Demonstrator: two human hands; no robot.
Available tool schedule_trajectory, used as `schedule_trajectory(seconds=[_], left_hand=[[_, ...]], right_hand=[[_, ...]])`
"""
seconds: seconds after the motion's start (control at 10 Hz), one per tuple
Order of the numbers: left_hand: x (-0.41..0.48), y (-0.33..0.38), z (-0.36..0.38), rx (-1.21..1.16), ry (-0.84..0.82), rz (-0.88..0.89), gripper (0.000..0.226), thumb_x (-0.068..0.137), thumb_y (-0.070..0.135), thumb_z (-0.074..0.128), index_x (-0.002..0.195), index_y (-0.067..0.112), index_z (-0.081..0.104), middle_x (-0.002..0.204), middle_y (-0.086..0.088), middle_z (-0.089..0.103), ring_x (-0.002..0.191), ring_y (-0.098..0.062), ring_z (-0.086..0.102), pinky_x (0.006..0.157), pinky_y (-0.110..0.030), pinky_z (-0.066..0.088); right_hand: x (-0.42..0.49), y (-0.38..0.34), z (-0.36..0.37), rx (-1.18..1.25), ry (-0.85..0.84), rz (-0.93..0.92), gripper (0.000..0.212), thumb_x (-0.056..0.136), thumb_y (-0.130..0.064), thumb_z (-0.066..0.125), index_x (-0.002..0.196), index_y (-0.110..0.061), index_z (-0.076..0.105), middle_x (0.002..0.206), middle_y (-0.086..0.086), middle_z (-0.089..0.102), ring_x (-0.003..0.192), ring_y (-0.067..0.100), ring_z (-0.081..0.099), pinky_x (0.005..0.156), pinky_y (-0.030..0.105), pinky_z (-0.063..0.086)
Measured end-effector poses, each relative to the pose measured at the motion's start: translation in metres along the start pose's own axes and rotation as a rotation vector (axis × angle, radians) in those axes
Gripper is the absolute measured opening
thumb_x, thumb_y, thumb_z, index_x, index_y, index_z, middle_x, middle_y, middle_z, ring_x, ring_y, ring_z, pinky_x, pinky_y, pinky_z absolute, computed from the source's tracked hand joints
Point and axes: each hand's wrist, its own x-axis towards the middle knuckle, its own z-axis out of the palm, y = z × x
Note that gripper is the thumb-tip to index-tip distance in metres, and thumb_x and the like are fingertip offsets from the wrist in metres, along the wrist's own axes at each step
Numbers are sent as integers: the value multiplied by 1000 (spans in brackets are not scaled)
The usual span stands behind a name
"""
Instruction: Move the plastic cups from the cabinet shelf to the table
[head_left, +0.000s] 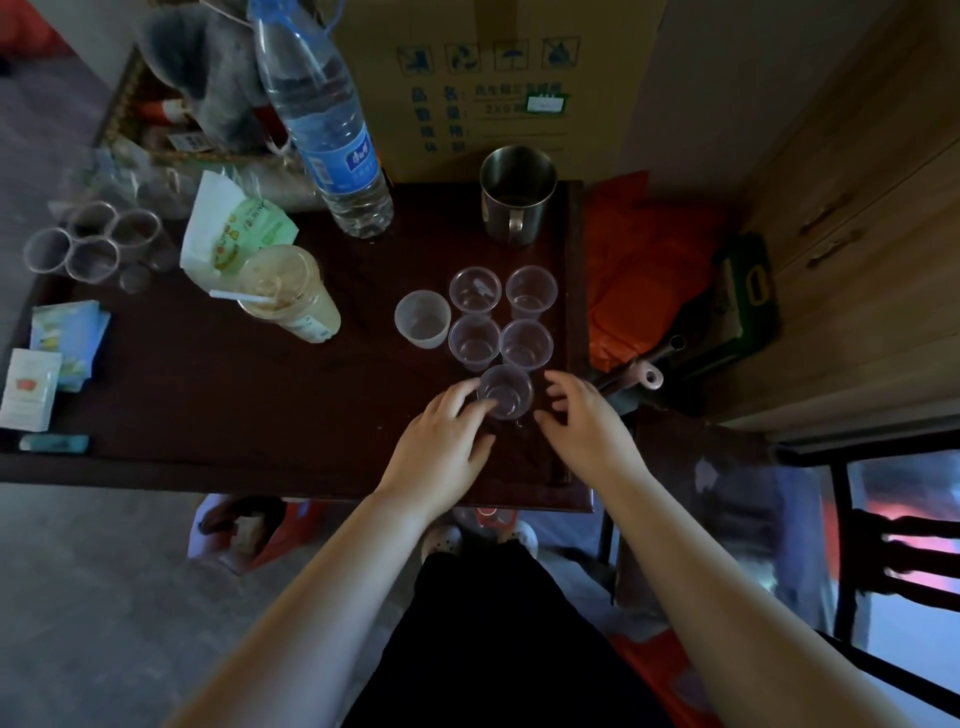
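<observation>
We log our left hand (441, 436) with fingers curled round the near-left wall of a small clear plastic cup (506, 395). The cup stands upright on the dark brown wooden table (260, 405), just in front of four more clear cups (474, 343). Our right hand (579, 421) sits just beside the cup, fingers loosely bent, grasping nothing.

Dim room: grey floor (104, 571), dark table (208, 405), wooden cabinet (857, 208), black chair (839, 519).
</observation>
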Motion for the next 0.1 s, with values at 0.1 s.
schedule_trajectory(seconds=[0.1], left_hand=[[-5, 7, -14, 14, 76, 26, 42, 91, 28, 53, 131, 17, 46, 143, -4, 38, 129, -20, 39, 98, -34, 43]], right_hand=[[-8, -11, -7, -28, 120, -66, 49, 88, -29, 60, 133, -20, 44, 125, 1, 55, 109, 13, 56, 78, 25, 45]])
